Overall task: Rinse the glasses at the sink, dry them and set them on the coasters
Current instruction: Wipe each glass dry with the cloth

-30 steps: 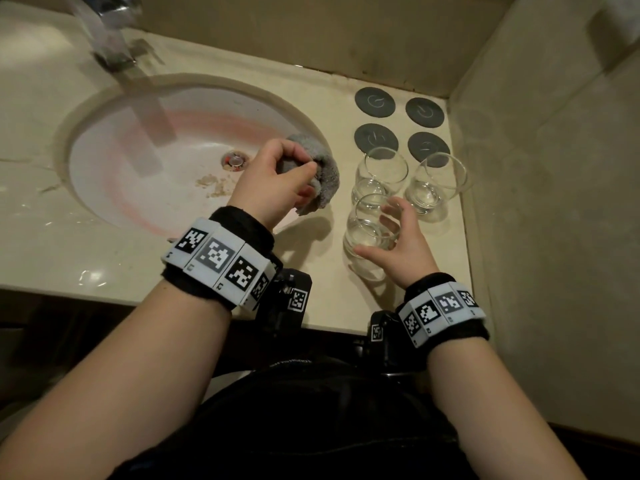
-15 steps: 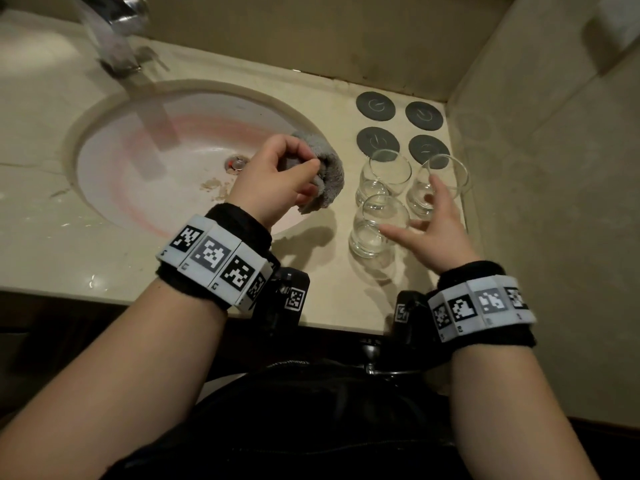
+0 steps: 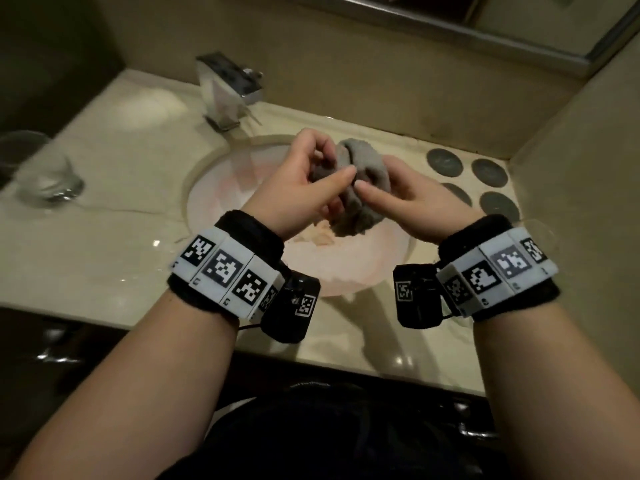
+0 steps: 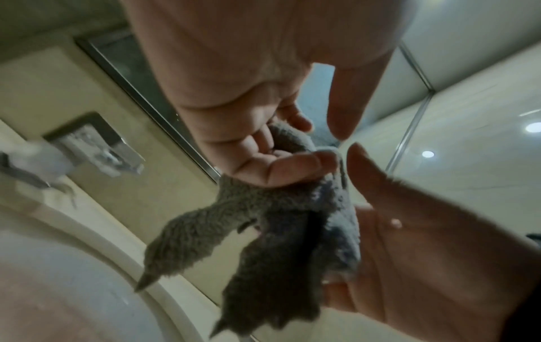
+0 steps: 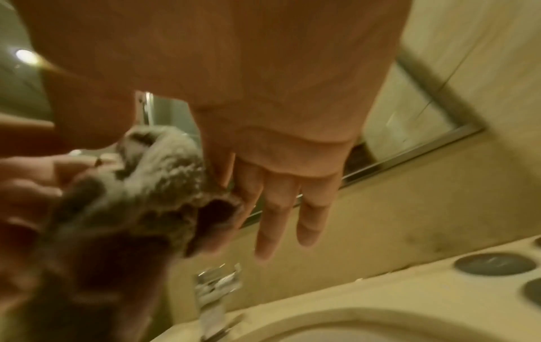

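Both hands meet over the sink basin [image 3: 214,192] around a grey fluffy cloth [image 3: 360,188]. My left hand [image 3: 311,178] pinches the cloth's upper part with thumb and fingertips. My right hand [image 3: 398,199] holds its other side, thumb on top and fingers behind. The left wrist view shows the cloth [image 4: 263,231] hanging in loose folds between the two hands. Several dark round coasters [image 3: 445,162] lie bare at the back right. One clear glass [image 3: 45,171] stands on the counter far left. Part of another glass rim [image 3: 543,226] peeks out behind my right wrist.
A chrome faucet [image 3: 228,88] stands behind the basin. Beige walls close in the counter [image 3: 104,244] at the back and right, with a mirror frame above. The counter's front edge runs just under my wrists.
My right hand left the glasses at the right and came over to take the cloth with the left hand. Both hands rose above the basin, and the head view tilted up.
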`<state>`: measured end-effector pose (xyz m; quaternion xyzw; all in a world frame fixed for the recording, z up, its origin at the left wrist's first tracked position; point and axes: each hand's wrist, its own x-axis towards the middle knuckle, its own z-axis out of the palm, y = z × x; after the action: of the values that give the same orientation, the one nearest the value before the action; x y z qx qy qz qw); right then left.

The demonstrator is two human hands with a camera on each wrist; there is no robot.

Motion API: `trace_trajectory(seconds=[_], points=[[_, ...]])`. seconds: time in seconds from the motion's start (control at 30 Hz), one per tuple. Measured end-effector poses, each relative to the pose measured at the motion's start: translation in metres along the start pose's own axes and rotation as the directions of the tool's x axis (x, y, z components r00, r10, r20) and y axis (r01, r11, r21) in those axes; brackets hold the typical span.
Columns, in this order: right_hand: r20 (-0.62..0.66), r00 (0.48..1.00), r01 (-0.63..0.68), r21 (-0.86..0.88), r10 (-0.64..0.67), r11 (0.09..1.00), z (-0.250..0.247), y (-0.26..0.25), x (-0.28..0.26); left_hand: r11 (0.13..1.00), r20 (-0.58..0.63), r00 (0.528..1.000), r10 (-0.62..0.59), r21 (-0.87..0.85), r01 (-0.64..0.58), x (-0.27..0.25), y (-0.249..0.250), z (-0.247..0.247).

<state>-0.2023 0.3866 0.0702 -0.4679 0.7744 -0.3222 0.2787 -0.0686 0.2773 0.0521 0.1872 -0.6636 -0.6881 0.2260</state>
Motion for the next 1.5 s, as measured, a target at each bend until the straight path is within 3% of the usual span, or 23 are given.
trace_trajectory(seconds=[0.2,0.3,0.37,0.47,0.53,0.7,0.8,0.87,1.07,1.1,1.17,1.27,1.33,1.43,1.5], points=[[0.103,0.993,0.02,0.389,-0.065,0.921,0.076,-0.066,0.076,0.982,-0.089,0.996,0.02,0.189,-0.003,-0.008,0.018,-0.116],[-0.007,1.0,0.028,0.471,-0.028,0.882,0.112,-0.095,0.107,0.939,-0.23,0.973,0.012,0.336,0.067,-0.01,0.02,-0.17],[-0.074,0.997,0.008,0.512,0.035,0.859,0.133,-0.107,0.125,0.808,-0.386,0.922,0.021,0.55,0.211,-0.011,0.016,-0.21],[-0.082,0.986,-0.065,0.624,0.148,0.779,0.153,-0.118,0.14,0.507,-0.553,0.832,0.047,0.731,0.457,-0.016,0.008,-0.266],[-0.033,0.975,-0.133,0.702,0.218,0.699,0.162,-0.124,0.145,0.353,-0.567,0.824,0.023,0.775,0.524,-0.016,0.001,-0.293],[0.085,0.938,-0.251,0.838,0.337,0.485,0.172,-0.123,0.15,0.056,-0.6,0.764,-0.236,0.776,0.628,-0.007,-0.023,-0.32],[0.123,0.919,-0.237,0.932,0.374,0.275,0.174,-0.121,0.149,-0.05,-0.585,0.744,-0.322,0.796,0.604,-0.001,-0.037,-0.325],[0.142,0.922,-0.221,0.957,0.36,0.188,0.175,-0.122,0.148,-0.062,-0.562,0.736,-0.376,0.808,0.586,0.004,-0.045,-0.326],[0.038,0.887,-0.196,0.934,0.459,0.3,0.18,-0.121,0.151,-0.095,-0.575,0.68,-0.455,0.791,0.605,0.014,-0.046,-0.334],[0.018,0.874,-0.19,0.932,0.485,0.308,0.177,-0.119,0.151,-0.093,-0.572,0.68,-0.459,0.792,0.603,0.014,-0.043,-0.335],[-0.023,0.853,-0.174,0.929,0.521,0.326,0.169,-0.115,0.149,0.007,-0.527,0.739,-0.42,0.813,0.583,0.012,-0.035,-0.333],[-0.154,0.828,-0.079,0.92,0.539,0.384,0.15,-0.106,0.137,0.329,-0.438,0.851,-0.288,0.79,0.518,0.005,-0.023,-0.317],[-0.238,0.78,-0.03,0.91,0.579,0.413,0.139,-0.098,0.125,0.543,-0.387,0.899,-0.205,0.72,0.433,0.003,-0.017,-0.297],[-0.337,0.692,0.036,0.899,0.638,0.436,0.122,-0.083,0.108,0.813,-0.317,0.939,-0.134,0.507,0.287,0.01,-0.024,-0.261],[-0.392,0.64,0.042,0.877,0.661,0.479,0.114,-0.071,0.097,0.91,-0.301,0.948,-0.1,0.358,0.21,0.016,-0.033,-0.236]])
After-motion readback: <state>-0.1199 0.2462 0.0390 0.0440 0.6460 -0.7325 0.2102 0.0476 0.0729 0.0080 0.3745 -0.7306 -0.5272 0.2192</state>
